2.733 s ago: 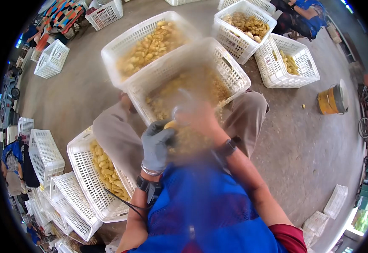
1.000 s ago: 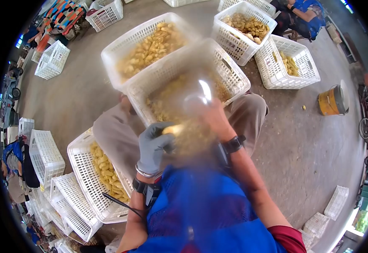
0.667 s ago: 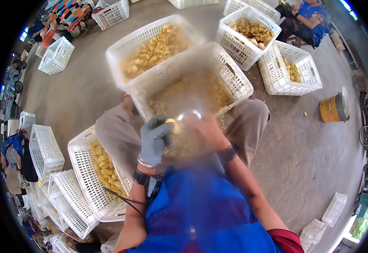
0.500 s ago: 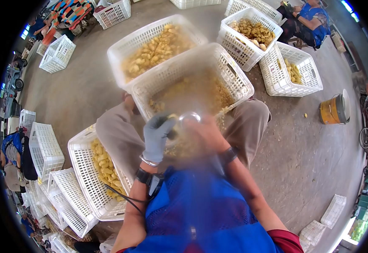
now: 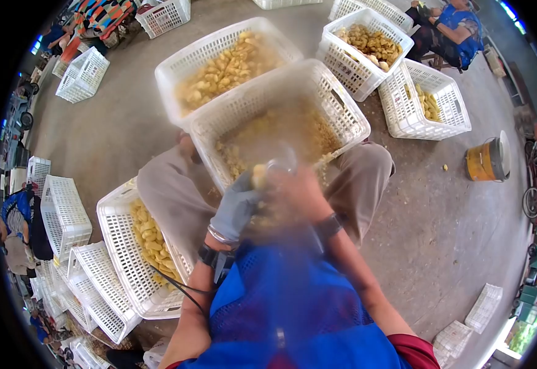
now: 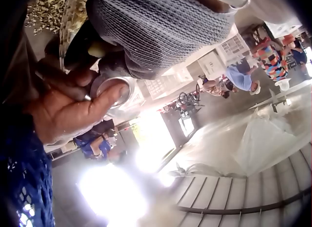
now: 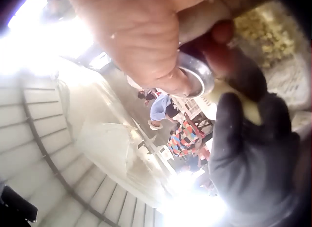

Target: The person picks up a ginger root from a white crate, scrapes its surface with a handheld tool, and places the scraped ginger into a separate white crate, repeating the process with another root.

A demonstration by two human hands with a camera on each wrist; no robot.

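My gloved left hand (image 5: 236, 208) grips a pale yellow piece of ginger (image 5: 259, 174) between thumb and fingers. Pressed close against it is my bare right hand (image 5: 300, 192), blurred in the head view, holding a round metal ring tool (image 5: 284, 161). The right wrist view shows the thumb at the ring tool (image 7: 207, 76), whose edge meets the ginger (image 7: 249, 109). In the left wrist view, the thumb lies across the ring's opening. Both hands are above the near side of a white crate (image 5: 349, 117) with small yellowish scraps inside.
Another crate (image 5: 169, 74) with ginger stands just beyond. A ginger-filled crate (image 5: 116, 246) is beside the left leg. Two more crates (image 5: 342, 72) and a yellow bucket (image 5: 483, 161) stand to the right. Stacked crates (image 5: 65, 212) line the left; other people sit around.
The left hand has moved closer to the right hand and turned, bringing the ginger against the ring tool. The head view has shifted slightly; the crates stay where they were.
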